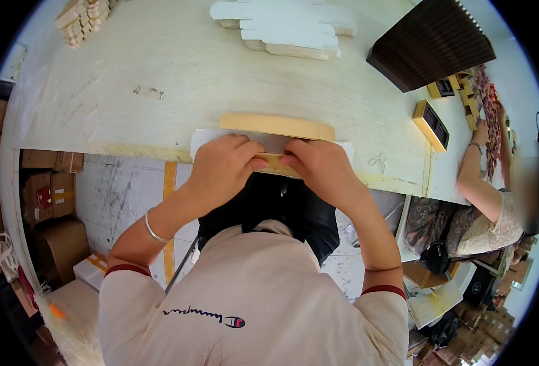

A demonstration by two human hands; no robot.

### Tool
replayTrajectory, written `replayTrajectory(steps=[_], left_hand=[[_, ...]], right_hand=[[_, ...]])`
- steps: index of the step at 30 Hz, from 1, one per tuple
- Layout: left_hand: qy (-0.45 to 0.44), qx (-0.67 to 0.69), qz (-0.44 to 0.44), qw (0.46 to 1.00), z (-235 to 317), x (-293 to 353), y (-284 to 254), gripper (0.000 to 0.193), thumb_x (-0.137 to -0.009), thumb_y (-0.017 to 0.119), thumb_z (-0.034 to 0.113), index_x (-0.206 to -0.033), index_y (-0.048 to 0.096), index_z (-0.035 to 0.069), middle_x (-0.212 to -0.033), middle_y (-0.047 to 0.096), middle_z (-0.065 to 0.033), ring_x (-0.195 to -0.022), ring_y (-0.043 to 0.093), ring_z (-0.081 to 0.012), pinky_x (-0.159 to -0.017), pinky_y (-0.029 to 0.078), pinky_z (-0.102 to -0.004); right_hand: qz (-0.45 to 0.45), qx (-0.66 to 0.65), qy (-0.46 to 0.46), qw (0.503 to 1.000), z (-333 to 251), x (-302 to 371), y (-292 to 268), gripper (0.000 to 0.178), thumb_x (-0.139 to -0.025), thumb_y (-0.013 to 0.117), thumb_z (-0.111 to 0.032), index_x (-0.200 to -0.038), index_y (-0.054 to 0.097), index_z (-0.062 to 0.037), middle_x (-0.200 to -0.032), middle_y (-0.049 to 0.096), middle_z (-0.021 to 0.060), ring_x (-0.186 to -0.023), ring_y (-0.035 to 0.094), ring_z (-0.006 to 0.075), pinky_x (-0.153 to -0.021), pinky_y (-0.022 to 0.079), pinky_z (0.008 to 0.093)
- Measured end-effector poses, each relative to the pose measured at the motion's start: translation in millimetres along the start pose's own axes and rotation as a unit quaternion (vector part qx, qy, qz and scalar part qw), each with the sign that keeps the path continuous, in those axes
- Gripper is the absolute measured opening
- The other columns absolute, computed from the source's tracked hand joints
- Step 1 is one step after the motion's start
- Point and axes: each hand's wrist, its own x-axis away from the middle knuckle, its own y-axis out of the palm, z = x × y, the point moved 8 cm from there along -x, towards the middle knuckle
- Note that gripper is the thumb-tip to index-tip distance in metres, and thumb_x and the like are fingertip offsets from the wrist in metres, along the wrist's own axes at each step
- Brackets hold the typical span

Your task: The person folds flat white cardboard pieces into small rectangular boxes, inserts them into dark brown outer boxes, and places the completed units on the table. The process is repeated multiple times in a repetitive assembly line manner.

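Note:
At the table's near edge lies a partly folded cardboard box blank, yellow outside and white inside. Its far yellow panel stands up beyond my fingers, and white flaps stick out at both ends. My left hand pinches the near yellow panel, with the thumb on its front face and the fingers behind. My right hand grips the same panel a little further right in the same way. Both thumbs point toward each other. The fingertips inside the fold are partly hidden.
A pile of flat white blanks lies at the far middle, folded yellow pieces at the far left. Right stand a dark brown ridged stack and a yellow box with black insert. A co-worker's arm rests at the right.

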Motion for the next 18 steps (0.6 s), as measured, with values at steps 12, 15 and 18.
replayTrajectory(steps=[12,15,18], left_hand=[[-0.04,0.211,-0.135,0.967,-29.1,-42.3,-17.2,0.042,-0.077,0.062,-0.004,-0.117,0.055,0.006,-0.109,0.055,-0.0114,-0.081,0.057,-0.02,-0.074,0.047,-0.0302],[-0.011,0.155,-0.092,0.983,-12.4,-43.1,-17.9,0.051,-0.074,0.058,-0.011,-0.12,0.051,0.009,-0.114,0.05,-0.0085,-0.066,0.052,-0.0143,-0.061,0.045,-0.0275],[0.043,0.122,-0.053,0.99,3.0,-36.8,-10.3,0.048,-0.072,0.054,-0.012,-0.114,0.05,0.01,-0.127,0.046,-0.0087,-0.06,0.051,-0.0203,-0.055,0.042,-0.0305]], right_hand=[[0.086,0.29,-0.151,0.941,-26.8,14.3,-19.8,0.012,-0.075,0.066,-0.017,-0.074,0.058,-0.0078,-0.073,0.053,0.0031,-0.071,0.051,0.0184,-0.063,0.042,0.0334],[0.088,0.262,-0.145,0.95,-30.7,19.5,-12.6,0.012,-0.074,0.063,-0.014,-0.082,0.058,-0.0074,-0.083,0.053,0.0052,-0.071,0.053,0.0177,-0.061,0.043,0.0327],[0.106,0.18,-0.197,0.958,-46.0,29.4,12.5,0.019,-0.072,0.065,-0.013,-0.087,0.057,-0.006,-0.093,0.051,0.0075,-0.074,0.056,0.0209,-0.064,0.047,0.0337]])
